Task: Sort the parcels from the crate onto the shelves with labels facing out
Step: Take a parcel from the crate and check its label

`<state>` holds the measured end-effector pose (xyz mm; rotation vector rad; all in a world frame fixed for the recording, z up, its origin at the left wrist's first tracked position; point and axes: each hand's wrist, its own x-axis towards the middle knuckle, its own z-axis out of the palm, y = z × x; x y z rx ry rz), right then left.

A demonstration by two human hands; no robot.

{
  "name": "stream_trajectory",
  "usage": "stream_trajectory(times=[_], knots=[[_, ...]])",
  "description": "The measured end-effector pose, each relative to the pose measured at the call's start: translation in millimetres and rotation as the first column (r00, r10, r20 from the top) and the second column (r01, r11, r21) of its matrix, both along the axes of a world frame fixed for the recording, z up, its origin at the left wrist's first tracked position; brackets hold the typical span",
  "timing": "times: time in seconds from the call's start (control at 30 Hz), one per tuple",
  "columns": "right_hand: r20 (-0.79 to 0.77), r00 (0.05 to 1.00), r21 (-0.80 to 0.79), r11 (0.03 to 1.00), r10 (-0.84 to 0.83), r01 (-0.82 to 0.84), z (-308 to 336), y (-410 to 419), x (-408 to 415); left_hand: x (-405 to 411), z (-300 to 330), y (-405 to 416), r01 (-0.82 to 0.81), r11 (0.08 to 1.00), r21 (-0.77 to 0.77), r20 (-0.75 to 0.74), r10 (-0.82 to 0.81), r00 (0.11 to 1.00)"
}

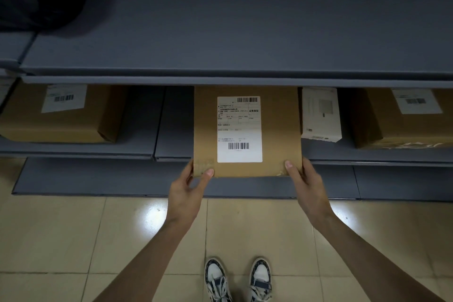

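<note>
From the head view, a flat brown cardboard parcel (247,131) with a white printed shipping label (239,129) lies half on the grey metal shelf (171,147), its near edge overhanging. The left hand (188,191) and right hand (306,186) each pinch a near corner, thumbs on top, fingers (290,168) curled under. It looks light, stiff and thin; the smooth board could slip, so the corner hold suits it. A white carton (321,115) stands just beside it.

Glossy beige floor tiles (73,235), dim light.
</note>
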<state>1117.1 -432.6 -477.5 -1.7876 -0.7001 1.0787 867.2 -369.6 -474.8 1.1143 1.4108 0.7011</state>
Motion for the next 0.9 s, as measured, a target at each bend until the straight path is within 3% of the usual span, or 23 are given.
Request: stream_trajectory(times=[0.23,0.6,0.9], knots=[[0.032,0.999,-0.068,0.998,-0.003,0.006,3.8,41.0,-20.2,-5.3,4.3,33.4,-0.127,0.992,0.026,0.052,0.126,0.991],[0.118,0.989,-0.129,0.989,0.094,-0.079,5.4,119.4,-35.7,-22.6,1.1,101.6,-0.202,0.979,0.000,-0.106,0.200,0.974],[0.178,0.976,-0.181,0.979,0.127,-0.094,2.1,133.7,-38.1,-30.2,0.4,116.3,-0.160,0.987,-0.001,-0.131,0.159,0.979]])
